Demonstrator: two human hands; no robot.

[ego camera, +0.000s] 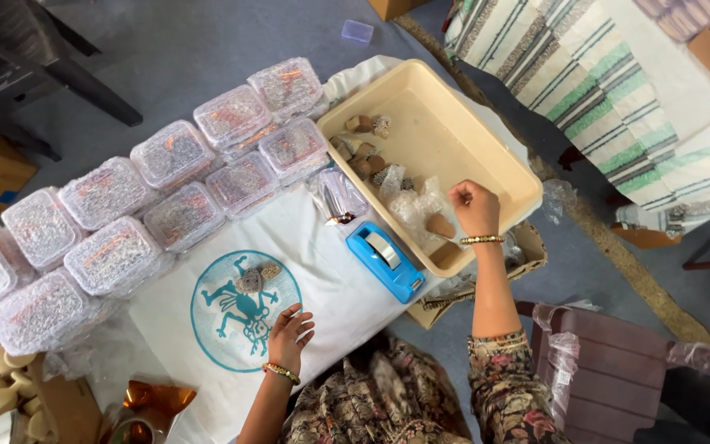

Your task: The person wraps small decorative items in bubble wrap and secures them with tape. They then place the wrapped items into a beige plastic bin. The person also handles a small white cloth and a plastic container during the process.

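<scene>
The right hand (474, 205) is closed in a loose fist over the beige tray (486, 156); I cannot tell what it grips. The tray's long axis runs from upper left to lower right, and it holds brown pieces (363, 156) and clear bags (408, 201). The left hand (291, 333) lies open on the white cloth (330, 279), near the blue tape dispenser (385, 260).

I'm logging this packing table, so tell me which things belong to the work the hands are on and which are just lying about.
In hand:
right hand reaching into the beige tray
small brown pieces in the tray
clear wrapping
left hand resting on the white cloth, near two pieces

Lying about:
blue tape dispenser
packed clear boxes
striped cloth
dark chair
</scene>
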